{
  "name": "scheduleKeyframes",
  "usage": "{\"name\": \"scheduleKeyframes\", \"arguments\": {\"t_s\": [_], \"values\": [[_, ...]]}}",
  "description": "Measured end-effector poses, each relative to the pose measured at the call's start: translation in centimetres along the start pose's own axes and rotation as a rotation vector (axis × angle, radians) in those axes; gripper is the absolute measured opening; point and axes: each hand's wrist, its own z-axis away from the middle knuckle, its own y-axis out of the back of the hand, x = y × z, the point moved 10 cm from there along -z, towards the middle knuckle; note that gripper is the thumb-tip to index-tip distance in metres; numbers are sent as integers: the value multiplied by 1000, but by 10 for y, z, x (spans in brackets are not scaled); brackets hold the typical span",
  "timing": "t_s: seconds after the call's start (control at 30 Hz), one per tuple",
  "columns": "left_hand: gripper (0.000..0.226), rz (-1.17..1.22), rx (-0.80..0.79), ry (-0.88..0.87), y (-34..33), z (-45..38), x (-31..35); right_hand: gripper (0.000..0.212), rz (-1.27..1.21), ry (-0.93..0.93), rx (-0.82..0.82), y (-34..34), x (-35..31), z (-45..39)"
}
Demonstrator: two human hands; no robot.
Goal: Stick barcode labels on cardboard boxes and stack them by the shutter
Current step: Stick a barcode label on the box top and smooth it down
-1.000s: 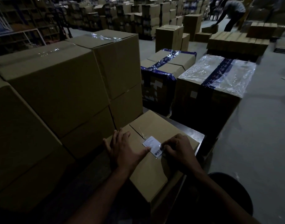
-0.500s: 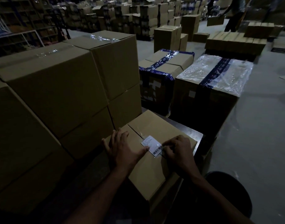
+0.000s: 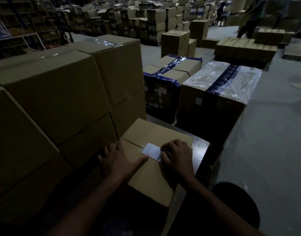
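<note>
A small cardboard box [image 3: 156, 133] lies in front of me on a metal table [image 3: 200, 150]. On its top, beside the taped seam, is a white barcode label [image 3: 151, 149]. My left hand [image 3: 119, 160] rests flat on the box with its fingers spread, the thumb tip touching the label's near-left edge. My right hand [image 3: 177, 156] has curled fingers pressing on the label's right end, covering that part of it.
Tall stacked cardboard boxes [image 3: 61, 99] stand close on the left. Ahead are a blue-taped box [image 3: 170, 72] and a plastic-wrapped box [image 3: 221, 92]. Grey floor [image 3: 274, 133] opens to the right. A person [image 3: 252, 21] works among more boxes at the far right. A dark round object [image 3: 238, 198] sits near my right arm.
Both hands stay on the box. My right hand's fingers have slid slightly left over the label's right end. The far person has moved right.
</note>
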Motion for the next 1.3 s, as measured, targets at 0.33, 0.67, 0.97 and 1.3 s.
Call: {"name": "scheduleKeyframes", "arguments": {"t_s": [0.33,0.67,0.97,1.3], "values": [[121,292,67,73,-1,8,-7,15,59,142,-197,-8,-4,-23],[126,350,94,45,-4,10,-1,14,38,-8,-8,2,5,-8],[129,358,103,49,-4,10,-2,10,20,-33,-9,1,9,-12],[123,346,90,41,-3,10,2,9,-30,-56,-47,0,15,-19]]}}
